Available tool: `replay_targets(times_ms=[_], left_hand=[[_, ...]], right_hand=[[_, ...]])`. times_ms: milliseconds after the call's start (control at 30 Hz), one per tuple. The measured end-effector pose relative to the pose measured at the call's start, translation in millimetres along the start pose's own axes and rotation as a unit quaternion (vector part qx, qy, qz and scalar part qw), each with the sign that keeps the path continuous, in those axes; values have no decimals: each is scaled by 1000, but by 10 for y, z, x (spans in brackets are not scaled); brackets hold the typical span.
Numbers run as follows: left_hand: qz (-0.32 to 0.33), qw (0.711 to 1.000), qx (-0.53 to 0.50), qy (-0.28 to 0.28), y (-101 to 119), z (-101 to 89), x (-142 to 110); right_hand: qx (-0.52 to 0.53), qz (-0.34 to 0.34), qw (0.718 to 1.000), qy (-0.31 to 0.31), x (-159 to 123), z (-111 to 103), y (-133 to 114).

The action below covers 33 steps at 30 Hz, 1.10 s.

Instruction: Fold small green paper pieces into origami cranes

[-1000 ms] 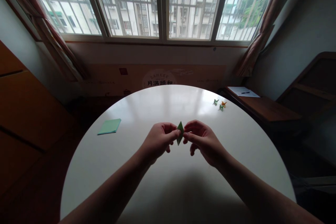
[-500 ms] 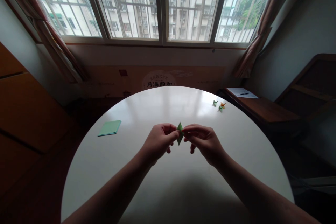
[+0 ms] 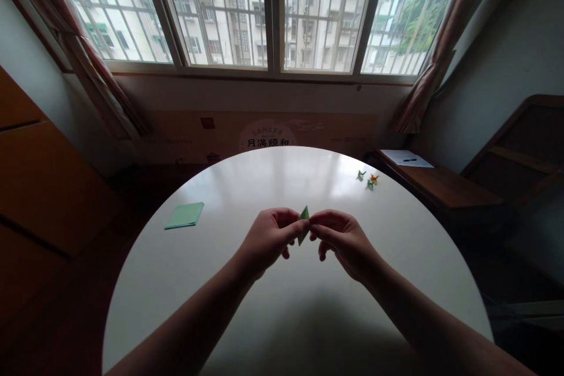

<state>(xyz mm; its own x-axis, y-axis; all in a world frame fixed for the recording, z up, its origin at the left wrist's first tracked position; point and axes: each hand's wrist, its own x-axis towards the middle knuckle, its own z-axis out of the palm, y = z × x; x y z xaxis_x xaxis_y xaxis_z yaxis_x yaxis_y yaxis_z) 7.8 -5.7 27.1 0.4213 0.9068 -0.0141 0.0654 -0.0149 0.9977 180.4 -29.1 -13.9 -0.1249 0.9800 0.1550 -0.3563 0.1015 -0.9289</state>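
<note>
A small piece of folded green paper point(image 3: 303, 237), shaped like a narrow diamond, is held above the middle of the white table. My left hand point(image 3: 275, 235) pinches it from the left, the thumb lying across its front. From the right, my right hand point(image 3: 337, 235) has thumb and forefinger pressed together at the paper's edge, its other fingers curled loosely below. The fingertips cover the middle of the paper, so its folds there are hidden.
A stack of light green paper squares point(image 3: 184, 215) lies on the round white table point(image 3: 282, 170) at left. Green folded paper birds point(image 3: 361, 175) and an orange one point(image 3: 374, 178) stand at the far right. Beyond them, a wooden side table point(image 3: 423, 182) bears a white sheet point(image 3: 400, 157) and a pen.
The folded paper has tilted, its top tip now leaning to the right. My left thumb has slid slightly rightward across it. Both hands stay in nearly the same place.
</note>
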Motion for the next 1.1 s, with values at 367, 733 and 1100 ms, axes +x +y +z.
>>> replay_targets(times_ms=[367,733,1100], left_hand=[[-28,998,-40,-28,15,-18,0],[-16,1000,-8,-13,0,-6,0],[0,1000,-10,-10,-16,-18,21]], right_hand=[[9,-12,1000,-2,-2,-20,28],[-18,-48,999,1,-1,-4,32],[-12,-29,999,-18,-14,7,28]])
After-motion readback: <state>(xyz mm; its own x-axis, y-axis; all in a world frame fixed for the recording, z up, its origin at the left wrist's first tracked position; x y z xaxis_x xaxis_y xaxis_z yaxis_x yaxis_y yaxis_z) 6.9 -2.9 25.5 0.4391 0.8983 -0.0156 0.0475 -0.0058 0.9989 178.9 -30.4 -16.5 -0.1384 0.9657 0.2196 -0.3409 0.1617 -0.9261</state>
